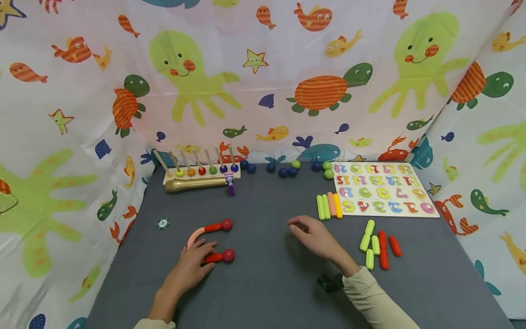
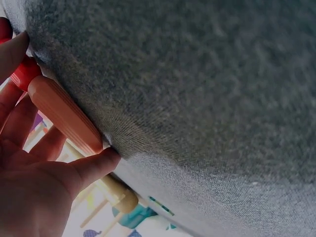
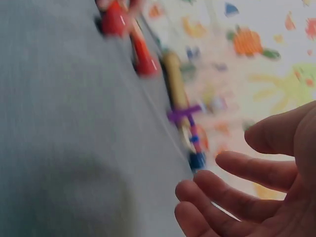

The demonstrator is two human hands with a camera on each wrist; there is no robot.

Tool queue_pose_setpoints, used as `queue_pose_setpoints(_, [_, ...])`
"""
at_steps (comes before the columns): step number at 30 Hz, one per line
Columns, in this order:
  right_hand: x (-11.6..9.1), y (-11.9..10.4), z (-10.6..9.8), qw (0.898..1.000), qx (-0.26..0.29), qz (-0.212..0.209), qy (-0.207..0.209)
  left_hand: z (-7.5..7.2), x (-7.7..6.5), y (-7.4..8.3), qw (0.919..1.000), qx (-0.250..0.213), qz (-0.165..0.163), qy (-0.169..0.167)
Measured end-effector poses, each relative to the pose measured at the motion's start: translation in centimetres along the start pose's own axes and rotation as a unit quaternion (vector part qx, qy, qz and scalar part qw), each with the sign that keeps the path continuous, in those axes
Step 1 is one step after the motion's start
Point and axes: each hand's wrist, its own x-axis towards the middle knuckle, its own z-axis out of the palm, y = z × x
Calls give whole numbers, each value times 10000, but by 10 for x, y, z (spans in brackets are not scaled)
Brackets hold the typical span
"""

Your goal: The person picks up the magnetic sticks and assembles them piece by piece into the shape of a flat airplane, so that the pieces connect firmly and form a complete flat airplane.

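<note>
A U-shaped row of clay-like pieces lies at the left of the dark table. Its salmon ribbed stick [image 2: 65,114] adjoins red sticks [image 1: 213,227], which end at two red balls [image 1: 226,224]. My left hand [image 1: 186,267] covers part of this shape. Its thumb and a finger pinch the nearer red stick [image 1: 213,258], and its little finger touches the end of the salmon stick. My right hand [image 1: 314,237] is held above the middle of the table, its relaxed fingers [image 3: 237,197] holding nothing. The salmon piece under my left hand is partly hidden in the head view.
A pegged board [image 1: 242,172] and a gold tube [image 1: 195,184] with a purple figurine [image 1: 230,183] stand back left; a chip [image 1: 162,223] lies left. Blue balls [image 1: 282,172] and green balls [image 1: 328,174] line the back. A number puzzle [image 1: 388,212] and loose sticks [image 1: 383,251] lie right.
</note>
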Motion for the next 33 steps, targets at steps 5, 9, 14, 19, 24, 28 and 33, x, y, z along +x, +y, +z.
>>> queue_pose_setpoints(5, [-23, 23, -45, 9948, -506, 447, 762, 2, 1, 2, 9998, -13, 213, 24])
queue_pose_setpoints(9, [-37, 42, -72, 9846, -864, 865, 1250, 0, 3, 2, 9998, 74, 176, 14])
queue_pose_setpoints(14, [-53, 70, -93, 9574, -1633, 1372, 1946, 2, 2, 2, 9994, 123, 338, 21])
queue_pose_setpoints(19, [-68, 96, -109, 9145, -2472, 2263, 2267, 3, 3, 5, 9996, -10, 255, -146])
queue_pose_setpoints(24, [-74, 112, -118, 9036, -2629, 2801, 1894, 1, 3, 5, 9993, -121, 114, -325])
queue_pose_setpoints(28, [-72, 114, -123, 9138, -2562, 2627, 1741, -3, 2, 4, 9994, -95, 161, -306])
queue_pose_setpoints(33, [-75, 114, -136, 9381, -2153, 2250, 1520, -7, 0, 2, 9994, -67, 56, -323])
